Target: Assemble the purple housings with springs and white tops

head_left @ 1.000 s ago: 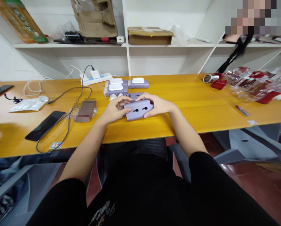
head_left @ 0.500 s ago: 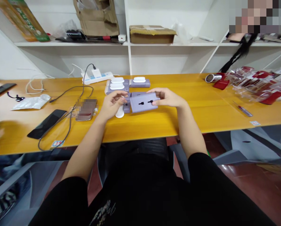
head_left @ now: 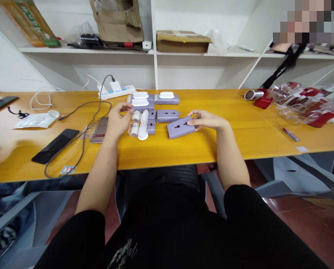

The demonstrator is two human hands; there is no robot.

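My right hand (head_left: 202,120) grips the right end of a flat purple piece with black slots (head_left: 181,127), tilted just above the table. My left hand (head_left: 120,117) is raised with its fingers curled, left of a cluster of parts; whether it holds something small cannot be made out. Beside it are white cylindrical rolls (head_left: 135,129) and a white brush-like piece (head_left: 143,127). Another purple slotted piece (head_left: 167,115) lies behind the one in my right hand. At the back are purple cases with white oval tops (head_left: 166,96).
A power strip (head_left: 118,92) with cables stands at the back left, near a black phone (head_left: 55,145) and a foil packet (head_left: 36,120). Red parts in clear plastic (head_left: 309,101) and a pen-like tool (head_left: 291,134) lie right. At the far left, part of another person's arm shows.
My right hand has moved the purple piece right and toward me, uncovering another slotted piece. My left hand has drawn back to the left, exposing the white rolls.
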